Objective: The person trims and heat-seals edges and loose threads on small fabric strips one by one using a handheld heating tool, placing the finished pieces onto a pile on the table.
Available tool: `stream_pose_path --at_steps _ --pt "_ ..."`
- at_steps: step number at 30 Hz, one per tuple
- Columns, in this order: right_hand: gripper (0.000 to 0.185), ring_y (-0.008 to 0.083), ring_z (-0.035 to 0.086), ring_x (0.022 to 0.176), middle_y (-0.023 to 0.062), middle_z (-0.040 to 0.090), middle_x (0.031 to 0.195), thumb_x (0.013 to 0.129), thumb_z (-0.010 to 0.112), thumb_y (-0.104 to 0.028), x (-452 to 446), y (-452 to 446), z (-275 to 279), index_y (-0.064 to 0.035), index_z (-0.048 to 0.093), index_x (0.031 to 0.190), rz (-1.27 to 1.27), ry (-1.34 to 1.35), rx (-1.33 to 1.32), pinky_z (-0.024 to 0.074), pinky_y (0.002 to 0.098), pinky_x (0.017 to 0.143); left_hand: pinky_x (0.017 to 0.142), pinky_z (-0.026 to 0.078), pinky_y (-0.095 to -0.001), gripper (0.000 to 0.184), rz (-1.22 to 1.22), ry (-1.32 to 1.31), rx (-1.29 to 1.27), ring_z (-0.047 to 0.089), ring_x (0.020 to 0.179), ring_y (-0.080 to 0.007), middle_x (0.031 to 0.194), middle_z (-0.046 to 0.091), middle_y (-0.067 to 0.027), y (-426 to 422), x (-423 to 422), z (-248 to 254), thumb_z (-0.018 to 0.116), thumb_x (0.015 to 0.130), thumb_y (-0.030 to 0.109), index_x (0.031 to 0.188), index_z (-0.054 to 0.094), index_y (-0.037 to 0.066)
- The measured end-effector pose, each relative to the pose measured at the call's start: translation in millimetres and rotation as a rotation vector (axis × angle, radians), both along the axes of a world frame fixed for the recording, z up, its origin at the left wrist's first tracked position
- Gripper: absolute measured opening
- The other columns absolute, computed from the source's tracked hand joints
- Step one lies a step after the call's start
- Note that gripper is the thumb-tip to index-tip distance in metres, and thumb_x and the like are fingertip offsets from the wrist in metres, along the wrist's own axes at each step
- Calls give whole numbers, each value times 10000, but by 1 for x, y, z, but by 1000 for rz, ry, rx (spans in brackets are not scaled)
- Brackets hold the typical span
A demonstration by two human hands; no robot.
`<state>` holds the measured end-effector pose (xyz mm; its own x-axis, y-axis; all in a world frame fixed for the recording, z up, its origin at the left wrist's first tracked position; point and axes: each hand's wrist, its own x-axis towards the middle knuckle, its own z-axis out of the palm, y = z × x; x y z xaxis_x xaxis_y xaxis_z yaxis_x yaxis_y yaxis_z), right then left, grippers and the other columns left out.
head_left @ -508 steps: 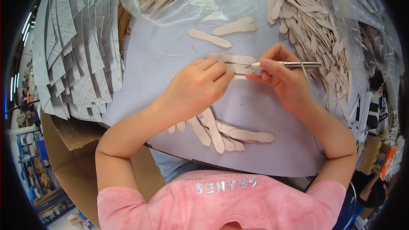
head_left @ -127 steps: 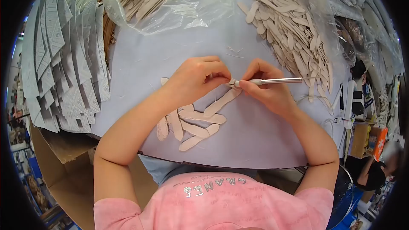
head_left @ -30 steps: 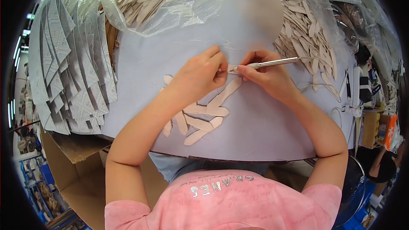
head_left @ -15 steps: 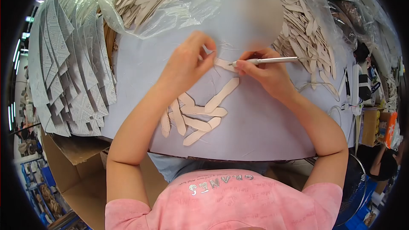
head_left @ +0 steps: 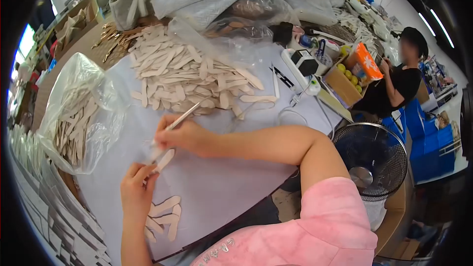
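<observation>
My right hand (head_left: 186,135) is closed around a slim silver pen-shaped tool (head_left: 185,115), its back end pointing up and to the right. Below it, my left hand (head_left: 134,187) pinches a small cream strip (head_left: 156,154), blurred and partly covered by fingers. Another cream strip (head_left: 166,159) with a pointed end lies on the table beside my left fingertips. Several more loose strips (head_left: 170,209) rest near the table's front edge, right of my left wrist. The tool's tip is too blurred to make out.
Beyond my hands lies a large heap of cream strips (head_left: 182,76). A clear plastic bag (head_left: 101,103) of strips is at left. Grey patterned sheets (head_left: 54,216) hang at lower left. A power strip (head_left: 298,69), a fan (head_left: 372,162) and a seated person (head_left: 406,81) are at right.
The view has swung to the right, bringing the fan and another person into sight. My hands still work close together, the right with the silver tool.
</observation>
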<state>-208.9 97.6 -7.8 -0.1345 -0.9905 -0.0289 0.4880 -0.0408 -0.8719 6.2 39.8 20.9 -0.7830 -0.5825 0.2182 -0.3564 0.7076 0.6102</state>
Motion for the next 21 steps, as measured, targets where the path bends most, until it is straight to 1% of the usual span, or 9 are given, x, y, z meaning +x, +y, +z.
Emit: stream_pose_path --at_steps 1,2,4,6,8,11,14,18,21 --pt "95 110 611 799 40 637 825 899 674 -74 -1 -2 -2 -40 586 891 -83 64 -20 513 263 707 590 495 -325 231 40 13 21 603 660 -206 877 611 -90 1 2 -3 747 752 -20 976 711 29" --pt "85 102 596 759 42 637 828 899 668 -67 -2 -3 -4 -43 589 876 -115 49 -29 512 257 702 590 495 -325 231 59 -3 22 603 660 -206 877 611 -90 1 0 -4 747 752 -20 976 711 29" --pt "89 97 593 743 46 639 820 899 669 -66 2 4 2 -45 588 868 -9 -161 -7 504 239 703 642 537 -355 224 -15 -5 44 644 749 -245 910 613 -103 -3 -1 -2 736 768 -23 984 706 27" --pt "98 91 592 740 39 635 810 902 670 -68 6 10 3 -44 582 867 111 34 20 498 223 704 652 538 -352 246 -16 57 133 647 808 -248 933 611 -99 -4 5 -2 742 760 -17 996 696 36" --pt "98 89 588 724 30 626 795 899 670 -59 10 9 5 -41 578 866 164 182 81 492 222 686 680 534 -308 235 -21 -10 170 635 784 -189 946 622 -67 -13 12 0 746 770 -24 994 697 27" --pt "106 76 581 718 25 620 789 898 674 -63 13 6 3 -44 573 870 250 203 90 473 220 665 660 529 -308 230 1 -4 185 634 783 -180 949 624 -55 -19 16 -3 749 773 -17 991 699 37" --pt "145 65 564 679 29 625 760 872 697 -99 12 9 8 -39 569 842 200 509 75 439 221 600 650 524 -308 204 -89 41 195 631 763 -184 927 623 -43 -22 11 -9 750 778 -5 969 697 42" --pt "145 54 567 703 21 620 789 901 685 -94 11 9 12 -55 550 862 242 508 92 431 207 628 644 513 -312 162 -106 47 92 633 739 -193 896 616 -49 -20 5 -16 744 786 3 932 681 32" --pt "145 48 550 682 16 615 781 897 686 -91 11 9 8 -55 550 861 206 507 79 425 203 613 642 507 -320 125 -60 94 145 634 728 -203 884 612 -56 -22 3 -23 735 798 15 902 666 25"
